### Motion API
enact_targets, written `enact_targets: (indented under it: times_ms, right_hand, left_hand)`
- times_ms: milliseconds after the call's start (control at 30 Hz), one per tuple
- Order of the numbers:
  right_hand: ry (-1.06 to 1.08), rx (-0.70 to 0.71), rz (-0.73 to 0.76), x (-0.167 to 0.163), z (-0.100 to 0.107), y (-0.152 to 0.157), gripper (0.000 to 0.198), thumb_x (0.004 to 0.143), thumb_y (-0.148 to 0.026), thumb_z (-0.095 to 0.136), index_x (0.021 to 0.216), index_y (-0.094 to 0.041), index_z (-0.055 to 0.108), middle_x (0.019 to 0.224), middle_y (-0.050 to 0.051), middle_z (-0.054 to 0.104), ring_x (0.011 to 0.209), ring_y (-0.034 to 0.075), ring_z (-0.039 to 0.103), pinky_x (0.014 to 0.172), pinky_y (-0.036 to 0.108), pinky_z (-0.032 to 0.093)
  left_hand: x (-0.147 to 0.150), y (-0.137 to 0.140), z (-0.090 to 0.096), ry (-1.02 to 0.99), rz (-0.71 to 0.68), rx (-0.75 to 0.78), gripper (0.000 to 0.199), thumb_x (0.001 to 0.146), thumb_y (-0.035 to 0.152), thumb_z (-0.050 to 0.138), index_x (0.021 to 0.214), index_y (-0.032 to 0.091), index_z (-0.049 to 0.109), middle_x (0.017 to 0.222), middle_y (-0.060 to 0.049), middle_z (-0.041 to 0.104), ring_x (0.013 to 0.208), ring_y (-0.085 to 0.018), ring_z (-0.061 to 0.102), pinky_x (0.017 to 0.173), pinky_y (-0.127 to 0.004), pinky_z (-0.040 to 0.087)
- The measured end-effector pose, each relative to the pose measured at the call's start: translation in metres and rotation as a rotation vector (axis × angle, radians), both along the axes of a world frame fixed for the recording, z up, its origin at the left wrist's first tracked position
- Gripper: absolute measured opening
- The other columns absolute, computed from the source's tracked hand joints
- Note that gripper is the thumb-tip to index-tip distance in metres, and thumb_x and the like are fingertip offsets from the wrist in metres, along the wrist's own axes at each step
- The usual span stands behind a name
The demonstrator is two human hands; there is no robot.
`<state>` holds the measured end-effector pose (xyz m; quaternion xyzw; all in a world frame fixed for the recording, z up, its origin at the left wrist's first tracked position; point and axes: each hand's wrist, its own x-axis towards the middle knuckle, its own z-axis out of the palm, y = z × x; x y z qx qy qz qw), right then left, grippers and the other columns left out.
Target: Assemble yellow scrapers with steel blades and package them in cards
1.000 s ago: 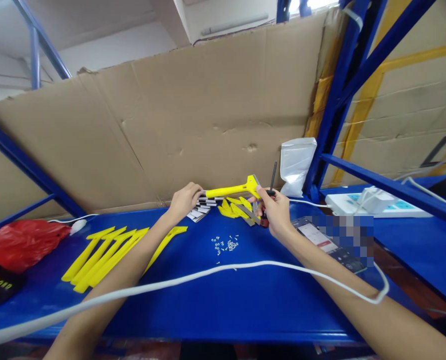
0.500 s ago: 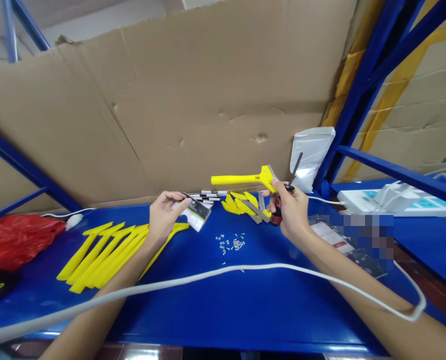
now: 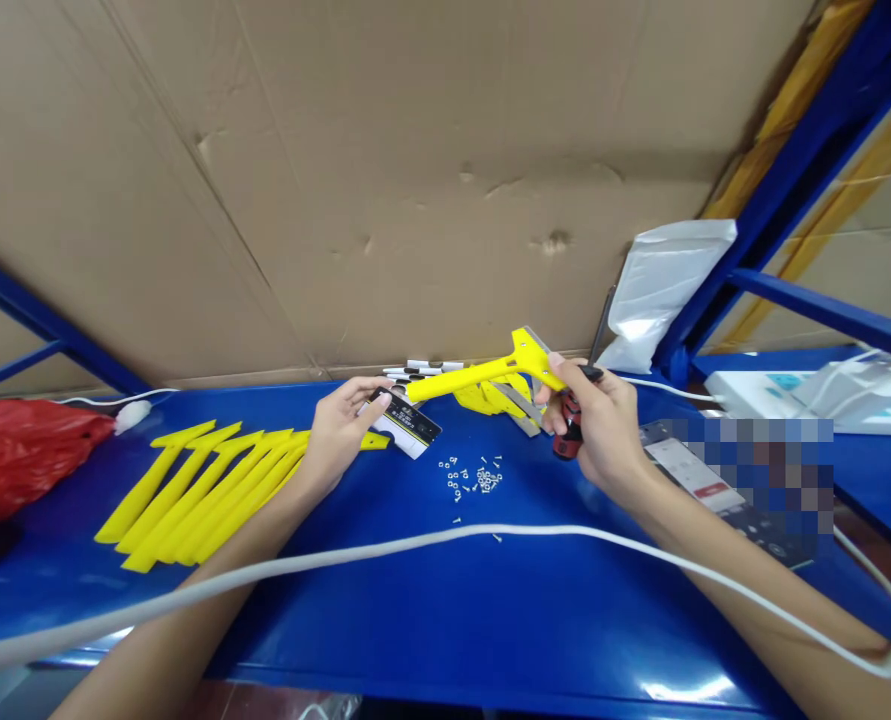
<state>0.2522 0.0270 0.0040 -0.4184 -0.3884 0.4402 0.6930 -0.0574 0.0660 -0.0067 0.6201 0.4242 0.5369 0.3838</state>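
Note:
My left hand is closed on a black-and-white printed card packet, held between thumb and fingers. With my right hand I grip a yellow scraper by its wide head, and its handle points left to the packet's upper edge. Also in that hand is a screwdriver with a red-and-black handle, its dark shaft pointing up. Yellow scraper handles lie in a row beside my left forearm. Small screws and nuts are scattered below and between my hands.
Behind the hands lie yellow head pieces with metal blades and several white-and-black packets. A white cable crosses in front over both forearms. A red bag, a phone, a white pouch and a power strip surround the blue table.
The scraper's handle end has tilted down toward my left hand, now meeting the packet's edge. The packet has turned its printed face more to view. The camera view has shifted slightly.

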Motion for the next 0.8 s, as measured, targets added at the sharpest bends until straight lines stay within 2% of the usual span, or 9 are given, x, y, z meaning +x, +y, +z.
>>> enact_targets:
  times_ms: [100, 200, 367, 467, 567, 633, 800]
  right_hand:
    - [0.001, 0.020, 0.019, -0.001, 0.000, -0.002, 0.039, 0.080, -0.054, 0.093, 0.076, -0.022, 0.071, 0.067, 0.000, 0.071, 0.036, 0.010, 0.048, 0.040, 0.030, 0.047]
    - [0.002, 0.030, 0.032, -0.002, -0.001, -0.002, 0.036, 0.083, -0.050, 0.092, 0.075, -0.022, 0.072, 0.067, 0.000, 0.072, 0.036, 0.009, 0.048, 0.040, 0.030, 0.047]
    - [-0.004, 0.007, 0.033, -0.004, 0.000, -0.003, 0.040, 0.082, -0.052, 0.094, 0.070, -0.022, 0.070, 0.065, 0.000, 0.071, 0.036, 0.010, 0.047, 0.041, 0.031, 0.048]
    - [-0.014, -0.006, 0.021, -0.005, 0.002, -0.004, 0.040, 0.083, -0.055, 0.093, 0.072, -0.023, 0.071, 0.063, -0.001, 0.070, 0.036, 0.009, 0.044, 0.042, 0.032, 0.048]
    - [-0.003, -0.007, 0.015, -0.006, 0.004, -0.005, 0.037, 0.084, -0.053, 0.092, 0.075, -0.023, 0.072, 0.064, -0.001, 0.071, 0.036, 0.010, 0.044, 0.041, 0.033, 0.049]
    - [0.003, -0.007, 0.010, -0.006, 0.004, -0.005, 0.036, 0.082, -0.052, 0.093, 0.075, -0.024, 0.071, 0.064, -0.001, 0.071, 0.035, 0.010, 0.045, 0.041, 0.033, 0.048]
    - [-0.023, -0.008, 0.023, -0.006, 0.001, -0.004, 0.040, 0.081, -0.054, 0.093, 0.072, -0.024, 0.069, 0.064, -0.002, 0.069, 0.036, 0.011, 0.046, 0.040, 0.033, 0.045]
  left_hand:
    - [-0.002, 0.002, -0.001, 0.004, 0.037, 0.012, 0.045, 0.089, 0.051, 0.090, 0.121, 0.021, 0.080, 0.114, -0.009, 0.083, 0.105, -0.026, 0.078, 0.094, -0.039, 0.062]
    - [-0.006, 0.006, -0.001, 0.057, 0.068, 0.050, 0.045, 0.092, 0.057, 0.085, 0.116, 0.020, 0.081, 0.114, -0.010, 0.083, 0.103, -0.026, 0.076, 0.091, -0.038, 0.060]
    - [-0.013, 0.014, -0.003, 0.182, 0.092, 0.013, 0.053, 0.097, 0.067, 0.077, 0.120, 0.019, 0.082, 0.126, -0.014, 0.082, 0.117, -0.031, 0.074, 0.104, -0.044, 0.056]
    - [-0.015, 0.017, -0.005, 0.278, 0.118, 0.007, 0.066, 0.085, 0.067, 0.088, 0.129, 0.019, 0.078, 0.136, -0.016, 0.078, 0.127, -0.036, 0.071, 0.113, -0.049, 0.053]
    - [-0.016, 0.014, -0.007, 0.396, 0.146, 0.060, 0.094, 0.064, 0.067, 0.101, 0.141, 0.022, 0.071, 0.144, -0.015, 0.069, 0.135, -0.038, 0.066, 0.121, -0.055, 0.049]
    - [-0.016, 0.010, -0.007, 0.501, 0.152, 0.134, 0.108, 0.056, 0.066, 0.105, 0.148, 0.025, 0.066, 0.145, -0.013, 0.062, 0.139, -0.039, 0.062, 0.125, -0.057, 0.046]
    - [-0.014, 0.002, -0.007, 0.658, 0.086, 0.244, 0.119, 0.058, 0.060, 0.107, 0.158, 0.025, 0.053, 0.144, -0.013, 0.050, 0.142, -0.039, 0.058, 0.129, -0.061, 0.043]
